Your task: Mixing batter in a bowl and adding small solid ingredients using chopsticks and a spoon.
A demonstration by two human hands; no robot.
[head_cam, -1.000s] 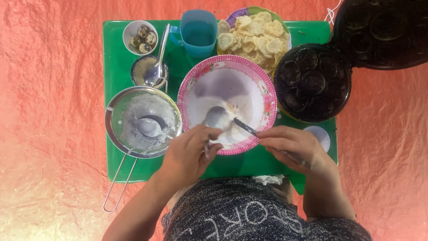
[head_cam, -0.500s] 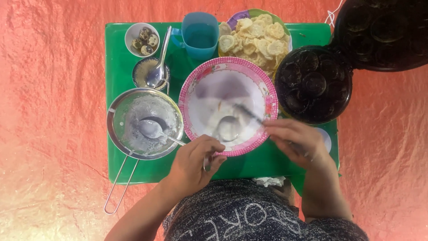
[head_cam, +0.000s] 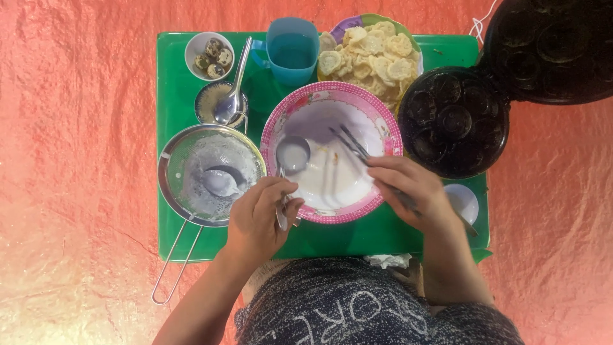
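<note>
A: Where is the bowl, and what is in it?

B: The pink-rimmed bowl [head_cam: 332,108] stands near the middle of the green tray [head_cam: 172,76], with white batter pooled in its near half. The left hand [head_cam: 258,217] has its fingers curled shut around the handle of a metal ladle [head_cam: 292,154], whose cup rests in the batter at the bowl's left side. The right hand [head_cam: 408,188] pinches a pair of chopsticks [head_cam: 348,140], fingers closed on them, tips out over the batter.

A: And round the bowl?

B: Just left, a metal sieve [head_cam: 191,160] dusted with flour holds a spoon [head_cam: 220,182], its wire handle reaching off the tray's near edge. Behind stand a small white bowl of speckled eggs [head_cam: 209,54], a little dish with a spoon [head_cam: 231,89] laid across it, a blue cup [head_cam: 292,48] and a plate of pale crackers [head_cam: 373,51]. To the right sits a black round mould pan [head_cam: 453,121], lid [head_cam: 549,51] swung open behind it, and a small white dish [head_cam: 463,201] near the right wrist.

A: The surface?

B: The tray lies on a shiny orange-pink cloth [head_cam: 76,160], creased, filling the whole view.
</note>
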